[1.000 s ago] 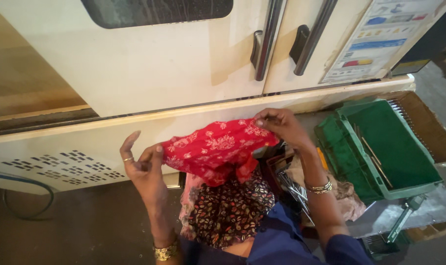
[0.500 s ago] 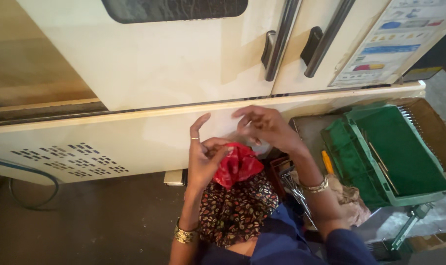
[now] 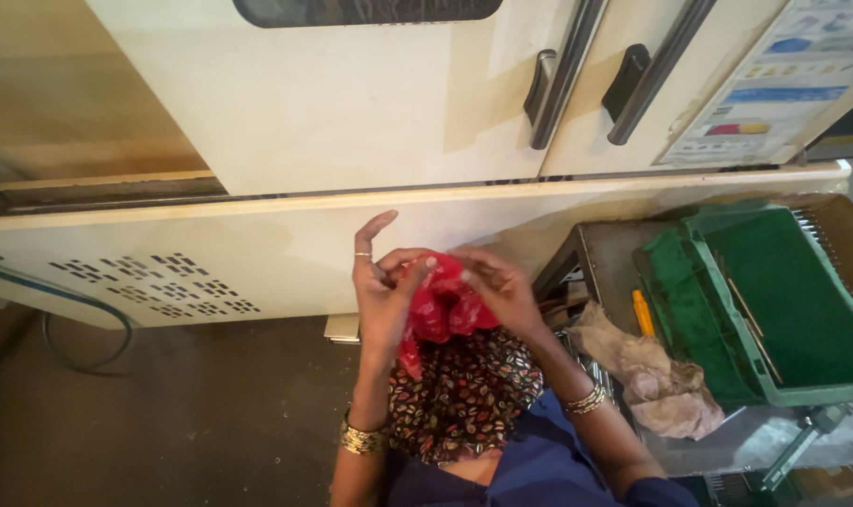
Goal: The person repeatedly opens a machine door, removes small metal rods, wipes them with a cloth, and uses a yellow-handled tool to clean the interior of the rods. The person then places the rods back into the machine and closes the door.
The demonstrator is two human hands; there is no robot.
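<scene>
Red cloth [image 3: 442, 305] — 1 piece — bunched between 2 gripping hands, left hand [image 3: 381, 293] and right hand [image 3: 502, 291].

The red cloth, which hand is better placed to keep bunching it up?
Probably the right hand: its fingers curl over the top of the red cloth. The left hand grips the side, but its index finger points up, off the cloth.

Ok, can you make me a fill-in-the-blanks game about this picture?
1. Both hands hold a ____ cloth bunched between them.
2. The left hand wears a ring, and its wrist wears gold ____.
3. The open box on the right is ____.
4. A crumpled ____ rag lies beside the box.

Missing words: red; bangles; green; brown
</scene>
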